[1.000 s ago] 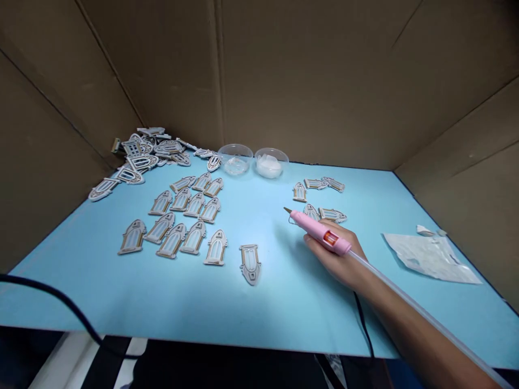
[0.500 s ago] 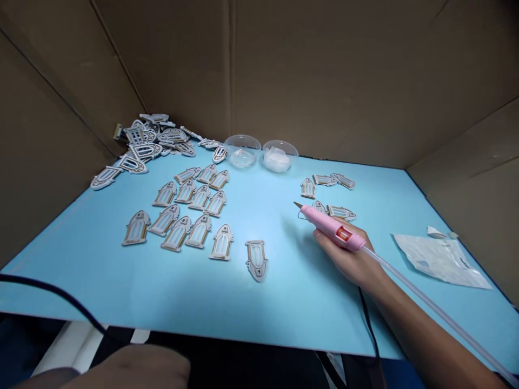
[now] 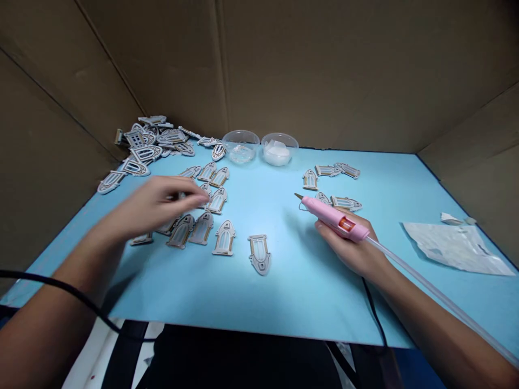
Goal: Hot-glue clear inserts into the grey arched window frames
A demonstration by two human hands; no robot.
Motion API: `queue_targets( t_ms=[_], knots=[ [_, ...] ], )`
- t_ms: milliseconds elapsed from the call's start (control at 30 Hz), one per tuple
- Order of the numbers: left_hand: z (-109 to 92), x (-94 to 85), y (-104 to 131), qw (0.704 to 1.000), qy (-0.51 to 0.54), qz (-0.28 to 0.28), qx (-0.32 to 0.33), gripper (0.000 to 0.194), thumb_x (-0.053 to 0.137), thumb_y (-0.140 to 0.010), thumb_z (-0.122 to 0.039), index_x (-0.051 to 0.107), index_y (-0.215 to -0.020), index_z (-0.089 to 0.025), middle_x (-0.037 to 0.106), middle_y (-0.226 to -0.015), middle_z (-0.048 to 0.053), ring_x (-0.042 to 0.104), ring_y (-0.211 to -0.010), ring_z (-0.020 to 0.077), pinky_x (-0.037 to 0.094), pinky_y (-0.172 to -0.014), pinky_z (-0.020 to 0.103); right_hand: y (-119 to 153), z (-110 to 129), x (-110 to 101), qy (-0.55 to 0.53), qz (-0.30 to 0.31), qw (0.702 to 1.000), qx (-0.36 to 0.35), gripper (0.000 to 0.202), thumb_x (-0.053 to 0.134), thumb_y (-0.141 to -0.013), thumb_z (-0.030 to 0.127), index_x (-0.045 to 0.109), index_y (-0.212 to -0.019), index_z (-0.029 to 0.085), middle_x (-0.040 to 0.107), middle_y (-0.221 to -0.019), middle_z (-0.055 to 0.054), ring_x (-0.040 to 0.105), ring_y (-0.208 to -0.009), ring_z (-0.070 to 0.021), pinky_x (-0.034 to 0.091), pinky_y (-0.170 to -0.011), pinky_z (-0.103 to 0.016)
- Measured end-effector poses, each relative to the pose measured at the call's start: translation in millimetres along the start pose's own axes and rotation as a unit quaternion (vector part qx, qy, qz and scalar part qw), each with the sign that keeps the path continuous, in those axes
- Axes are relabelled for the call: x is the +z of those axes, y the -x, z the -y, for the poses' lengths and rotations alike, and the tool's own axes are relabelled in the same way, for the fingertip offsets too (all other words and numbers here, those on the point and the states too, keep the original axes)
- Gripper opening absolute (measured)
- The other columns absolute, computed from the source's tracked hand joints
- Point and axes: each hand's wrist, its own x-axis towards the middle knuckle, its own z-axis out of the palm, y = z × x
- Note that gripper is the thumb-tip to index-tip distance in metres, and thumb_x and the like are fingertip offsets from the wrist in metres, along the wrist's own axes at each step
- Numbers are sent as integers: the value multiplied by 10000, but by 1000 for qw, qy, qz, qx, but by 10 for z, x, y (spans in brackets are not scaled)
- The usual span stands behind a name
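Observation:
My right hand point(image 3: 352, 246) is wrapped round a pink hot glue gun point(image 3: 334, 219), its nozzle pointing up and left above the table. A long clear glue stick point(image 3: 430, 292) runs out of its back end. My left hand point(image 3: 162, 205), slightly blurred, hovers over the group of small arched window-shaped pieces point(image 3: 201, 227) on the left and hides some of them. Its thumb stands apart from the curled fingers, and I see nothing between them. One such piece point(image 3: 259, 254) lies alone near the middle, its arched end toward me.
Behind stand two clear round tubs, an almost bare one point(image 3: 240, 146) and one with white material point(image 3: 279, 151). A pile of arched pieces point(image 3: 150, 140) fills the back left corner. More pieces point(image 3: 327, 170) lie at right, near a plastic bag point(image 3: 458, 246). Cardboard walls point(image 3: 316, 70) surround the table.
My left hand has come up from below the table's front edge to above the left group of pieces. My right hand keeps the glue gun in nearly the same place.

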Motion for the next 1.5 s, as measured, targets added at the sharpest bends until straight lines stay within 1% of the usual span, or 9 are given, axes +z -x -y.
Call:
queue_targets(
  t_ms=[133, 200, 400, 500, 733, 867, 1033, 1267, 1500],
  knots=[
    [-263, 450, -403, 987, 30, 145, 56, 337, 560, -1039, -428, 767, -1176, -202, 737, -1178, 79, 634, -1130, 245, 470, -939, 338, -23, -9, 1, -4, -7, 999, 34, 152, 641, -822, 341, 572, -753, 225, 524, -651, 12, 493, -586, -160, 399, -566, -299],
    [-340, 648, -506, 984, 35, 168, 42, 308, 539, -1050, -369, 776, -1151, -199, 737, -1156, 78, 630, -1107, 247, 455, -933, 345, -30, -22, 2, -3, -3, 999, 37, 123, 639, -826, 344, 625, -804, 224, 508, -632, 18, 475, -564, -157, 396, -554, -299],
    [-225, 894, -408, 986, 18, 122, 110, 375, 466, -1045, -175, 727, -1297, -271, 672, -1213, 67, 573, -1102, 230, 440, -903, 320, -26, -41, 13, 11, -10, 1000, -8, 120, 647, -851, 308, 713, -901, 221, 651, -811, -43, 595, -709, -194, 432, -617, -305],
    [-179, 958, -412, 985, -27, 90, 147, 270, 527, -1043, -198, 779, -1125, -250, 684, -1126, 65, 568, -1015, 227, 426, -852, 328, -31, -38, 11, 15, 5, 1000, -14, 128, 639, -869, 301, 729, -917, 224, 664, -828, -50, 612, -724, -198, 432, -615, -305],
    [-123, 917, -433, 985, -81, -16, 150, 277, 461, -1088, -234, 702, -970, -167, 714, -961, 70, 567, -876, 216, 410, -790, 348, -38, -41, 13, 7, -11, 1000, 2, 93, 647, -846, 293, 709, -876, 231, 565, -664, -3, 500, -569, -161, 398, -560, -305],
    [-134, 799, -364, 982, -7, 37, 184, 200, 576, -1045, -263, 715, -917, -196, 726, -909, 19, 596, -845, 184, 422, -804, 317, -25, -57, 15, 17, -7, 1000, -10, 96, 641, -865, 299, 707, -859, 230, 634, -767, -39, 609, -723, -202, 439, -626, -309],
    [-318, 799, -295, 992, 15, 88, 87, 220, 765, -899, -400, 733, -828, -194, 714, -832, 21, 630, -794, 188, 401, -692, 302, -21, -57, 17, 23, -3, 1000, -20, 94, 649, -867, 296, 713, -875, 227, 676, -840, -59, 657, -822, -232, 471, -671, -315],
    [-403, 943, -248, 995, 29, 77, 50, 163, 623, -931, -214, 757, -839, -197, 720, -835, 30, 652, -779, 180, 414, -678, 306, -34, -55, 11, 23, 3, 1000, -18, 112, 643, -858, 302, 712, -904, 226, 681, -861, -59, 634, -755, -213, 432, -610, -306],
    [-379, 870, -272, 998, 9, 52, 46, 179, 503, -994, -214, 634, -879, -175, 675, -886, 50, 603, -783, 188, 406, -705, 311, -28, -65, 6, 28, -14, 999, -10, 87, 651, -859, 305, 659, -821, 228, 648, -809, -56, 623, -749, -221, 449, -634, -321]
  ],
)
